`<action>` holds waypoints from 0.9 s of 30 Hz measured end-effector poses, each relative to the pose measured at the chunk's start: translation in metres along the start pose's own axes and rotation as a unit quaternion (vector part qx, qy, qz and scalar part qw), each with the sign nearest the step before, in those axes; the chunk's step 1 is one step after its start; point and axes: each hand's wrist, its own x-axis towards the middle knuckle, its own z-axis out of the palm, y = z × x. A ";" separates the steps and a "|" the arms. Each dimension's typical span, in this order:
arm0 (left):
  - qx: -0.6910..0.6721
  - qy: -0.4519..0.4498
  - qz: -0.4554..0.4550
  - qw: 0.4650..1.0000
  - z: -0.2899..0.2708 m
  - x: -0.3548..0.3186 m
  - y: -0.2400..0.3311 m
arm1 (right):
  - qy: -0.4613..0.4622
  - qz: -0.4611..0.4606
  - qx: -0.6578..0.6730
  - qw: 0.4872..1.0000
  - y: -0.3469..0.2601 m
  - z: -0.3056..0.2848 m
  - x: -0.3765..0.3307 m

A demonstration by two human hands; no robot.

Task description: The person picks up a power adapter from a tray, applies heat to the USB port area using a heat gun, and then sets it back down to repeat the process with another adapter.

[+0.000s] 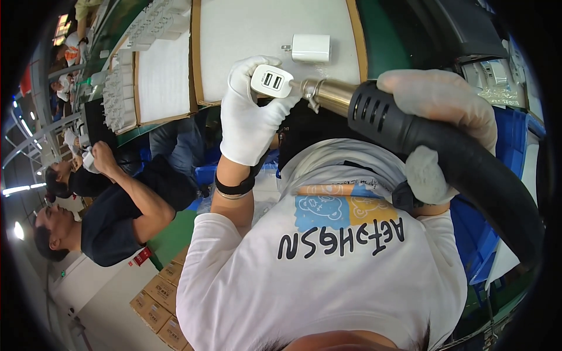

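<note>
My left hand (250, 111), in a white glove, is closed round a white wall charger (287, 88) whose face with two USB ports points up toward me. In my right hand (451, 108), gloved in thin whitish material, is a black hot air gun (386, 120) with a metal nozzle (331, 95). The nozzle's tip is right beside the charger's right edge; whether they touch I cannot tell. Another white charger (311, 48), its prongs toward the left, lies on the white board just beyond my hands.
The white board (246, 29) has a brown cardboard rim. Many white chargers (119, 88) stand in rows along a second tray at the left. Blue bins (477, 234) are at my right. A co-worker (117, 205) in dark clothes works at the left, near stacked cartons (158, 298).
</note>
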 end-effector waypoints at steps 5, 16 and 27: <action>0.001 0.000 -0.009 1.000 0.002 0.001 0.004 | -0.044 0.026 -0.003 0.999 -0.007 -0.008 0.001; 0.001 0.003 0.004 1.000 0.002 0.003 0.004 | -0.053 0.035 0.045 0.997 0.001 -0.010 0.003; -0.071 0.004 -0.031 0.997 0.003 0.005 0.009 | -0.051 0.012 -0.018 0.998 -0.001 -0.012 0.009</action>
